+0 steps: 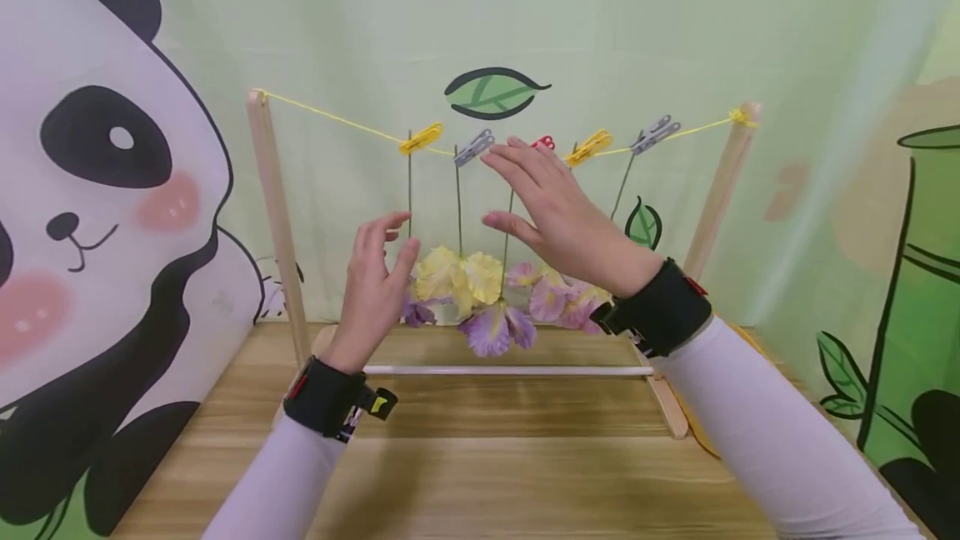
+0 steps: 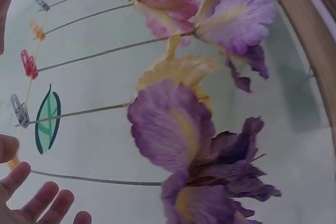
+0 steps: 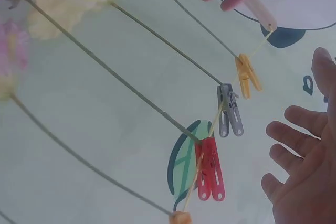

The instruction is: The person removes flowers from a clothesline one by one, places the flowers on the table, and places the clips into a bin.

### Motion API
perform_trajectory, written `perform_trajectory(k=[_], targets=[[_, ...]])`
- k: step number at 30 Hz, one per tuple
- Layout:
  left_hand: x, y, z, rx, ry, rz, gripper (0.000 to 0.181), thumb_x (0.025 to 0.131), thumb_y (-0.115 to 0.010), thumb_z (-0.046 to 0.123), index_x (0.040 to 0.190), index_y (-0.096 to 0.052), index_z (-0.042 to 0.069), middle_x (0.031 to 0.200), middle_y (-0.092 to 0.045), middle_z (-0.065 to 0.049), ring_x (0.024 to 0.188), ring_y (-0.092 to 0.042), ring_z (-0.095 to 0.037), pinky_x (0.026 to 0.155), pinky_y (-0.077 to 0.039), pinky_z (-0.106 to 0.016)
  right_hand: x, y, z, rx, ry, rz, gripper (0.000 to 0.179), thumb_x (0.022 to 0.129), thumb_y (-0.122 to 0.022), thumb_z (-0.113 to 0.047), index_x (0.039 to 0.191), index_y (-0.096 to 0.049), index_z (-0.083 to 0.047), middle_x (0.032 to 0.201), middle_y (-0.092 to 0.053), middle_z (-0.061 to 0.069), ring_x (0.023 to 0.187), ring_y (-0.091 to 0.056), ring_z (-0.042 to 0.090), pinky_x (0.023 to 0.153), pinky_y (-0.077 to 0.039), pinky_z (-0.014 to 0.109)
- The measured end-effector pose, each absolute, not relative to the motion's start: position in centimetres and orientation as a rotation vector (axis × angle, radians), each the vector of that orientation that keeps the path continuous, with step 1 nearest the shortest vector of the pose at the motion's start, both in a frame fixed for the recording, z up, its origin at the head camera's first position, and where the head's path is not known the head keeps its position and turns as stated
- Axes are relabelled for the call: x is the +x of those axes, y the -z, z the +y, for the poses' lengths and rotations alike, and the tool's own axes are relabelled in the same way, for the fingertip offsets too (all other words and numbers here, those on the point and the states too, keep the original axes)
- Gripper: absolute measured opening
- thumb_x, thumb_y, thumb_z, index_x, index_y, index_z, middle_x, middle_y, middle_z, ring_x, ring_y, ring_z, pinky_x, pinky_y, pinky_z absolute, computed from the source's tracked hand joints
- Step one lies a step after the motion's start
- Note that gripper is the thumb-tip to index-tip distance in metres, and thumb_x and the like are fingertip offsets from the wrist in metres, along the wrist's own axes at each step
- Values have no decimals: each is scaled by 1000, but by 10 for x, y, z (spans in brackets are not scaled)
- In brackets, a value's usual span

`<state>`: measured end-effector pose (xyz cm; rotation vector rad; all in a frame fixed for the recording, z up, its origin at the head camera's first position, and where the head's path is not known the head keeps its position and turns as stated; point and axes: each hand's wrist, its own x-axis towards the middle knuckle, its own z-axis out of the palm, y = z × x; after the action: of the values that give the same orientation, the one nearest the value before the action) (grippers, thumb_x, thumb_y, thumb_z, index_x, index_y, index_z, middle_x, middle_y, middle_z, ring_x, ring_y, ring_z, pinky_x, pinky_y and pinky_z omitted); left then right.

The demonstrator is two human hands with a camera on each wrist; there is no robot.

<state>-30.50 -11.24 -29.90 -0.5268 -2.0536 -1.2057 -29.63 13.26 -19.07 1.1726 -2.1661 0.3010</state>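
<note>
Five-petal-free wording aside, several artificial flowers hang upside down by their stems from a yellow string [image 1: 330,117], held by clothespins. From left to right come a yellow clothespin [image 1: 422,138], a grey clothespin [image 1: 474,148], a red clothespin [image 3: 210,169], another yellow clothespin [image 1: 590,148] and another grey clothespin [image 1: 656,134]. The blooms include a yellow flower [image 1: 480,277], a purple flower [image 1: 491,332] and a pink flower [image 1: 551,297]. My left hand [image 1: 371,290], holding nothing, is beside the leftmost stem, fingers loosely bent. My right hand [image 1: 558,211], also holding nothing, spreads its fingers before the red clothespin, partly covering it.
Wooden posts [image 1: 276,215] carry the string at both ends. A white rod [image 1: 510,371] joins the frame low down, above the wooden table [image 1: 480,482]. Behind hangs a printed cloth [image 1: 337,7] with a panda and leaves.
</note>
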Motion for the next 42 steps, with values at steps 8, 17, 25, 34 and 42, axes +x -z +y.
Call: perform_trajectory(k=[8,17,25,34,42], targets=[[-312,287,-114,-478,1258,-2087,46,99,-53,22,142,-37,13,132,-40,-17,119,-42,-32,90,-41,-51,-315,162,108,1120,-297,-2241,63,98,-51,-42,147,-33,-8,151,-34,13,145,-12,24,119,-2,40],[-320,282,-112,-418,1272,-2129,49,99,-52,16,144,-34,13,131,-45,-18,118,-46,-33,90,-44,-48,-328,143,92,1067,-265,-2341,61,100,-48,-42,148,-31,-9,152,-32,14,146,-9,24,119,0,39],[-327,283,-110,-407,1245,-2150,45,98,-53,11,141,-40,15,120,-58,-16,108,-57,-28,87,-51,-45,-335,132,74,1047,-189,-2422,56,101,-47,-38,147,-33,-8,152,-34,15,145,-14,26,118,-5,44],[-330,287,-103,-390,1124,-2136,39,98,-54,8,135,-46,16,102,-67,-12,92,-64,-24,77,-54,-42,-339,126,65,1027,-133,-2420,41,101,-51,-29,135,-50,-7,135,-51,14,132,-33,31,113,-22,48],[-331,288,-103,-373,1106,-2131,37,98,-54,9,134,-48,18,98,-67,-11,84,-64,-20,69,-53,-40,-342,124,55,1031,-185,-2446,29,99,-55,-21,123,-63,-8,112,-60,8,114,-42,30,98,-33,45]])
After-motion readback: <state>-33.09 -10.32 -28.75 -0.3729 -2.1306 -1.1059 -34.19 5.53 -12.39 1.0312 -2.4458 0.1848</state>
